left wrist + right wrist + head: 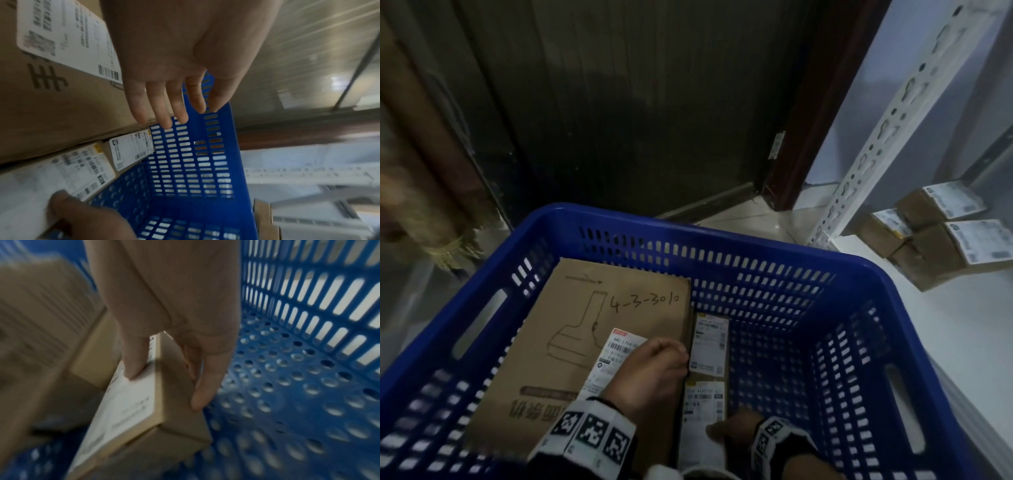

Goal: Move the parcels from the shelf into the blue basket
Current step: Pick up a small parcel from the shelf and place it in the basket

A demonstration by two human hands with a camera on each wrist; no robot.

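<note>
A dim room with a dark door (619, 102) behind, pale floor and a white shelf (962, 325) at right. The blue basket (774, 260) sits in front. Inside it, at left, lies a large flat carton (592, 308) marked 4-3-3010; the left hand (654, 370) hovers over it, fingers straight and loose, holding nothing. Just right, small parcels (709, 342) lie in a row; the right hand (732, 430) grasps the nearest small parcel (144, 410). More boxes (935, 236) remain on the shelf.
</note>
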